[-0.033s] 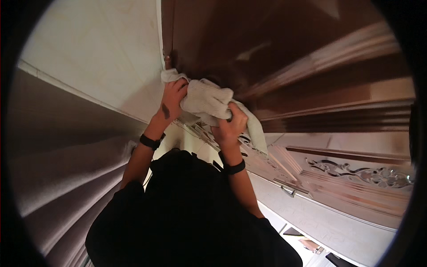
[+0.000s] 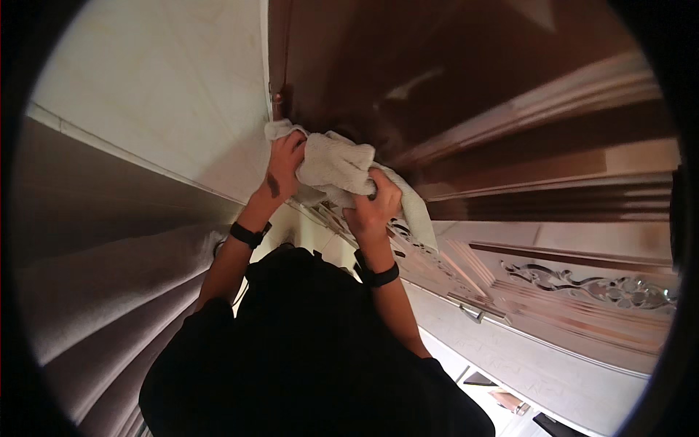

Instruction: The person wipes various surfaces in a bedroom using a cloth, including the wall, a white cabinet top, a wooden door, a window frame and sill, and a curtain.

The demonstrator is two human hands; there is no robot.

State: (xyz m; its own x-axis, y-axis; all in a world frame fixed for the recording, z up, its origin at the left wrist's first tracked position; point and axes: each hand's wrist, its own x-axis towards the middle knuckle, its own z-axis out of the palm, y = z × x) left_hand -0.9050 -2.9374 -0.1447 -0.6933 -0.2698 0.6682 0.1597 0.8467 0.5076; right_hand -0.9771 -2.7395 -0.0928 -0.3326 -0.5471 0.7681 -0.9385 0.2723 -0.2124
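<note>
Both hands hold a white towel (image 2: 336, 162), bunched up against a glossy dark brown panel (image 2: 451, 44). My left hand (image 2: 284, 166) grips its left end close to the corner where the panel meets the pale wall. Curled round the lower right part of the bundle are the fingers of my right hand (image 2: 376, 207). A loose end of the towel hangs down past that hand. Just above the left hand is a small brown hinge-like fitting (image 2: 277, 105). Folds of cloth partly hide the fingertips.
The pale wall (image 2: 153, 80) stands at the left, with a grey pleated curtain (image 2: 124, 291) below it. On the right run brown mouldings (image 2: 539, 175) and a lighter front with a shiny scroll ornament (image 2: 604, 282). A metal handle (image 2: 472, 315) sticks out below.
Hardly anything differs. My right hand and the towel sit very slightly further left, and the view has shifted a touch.
</note>
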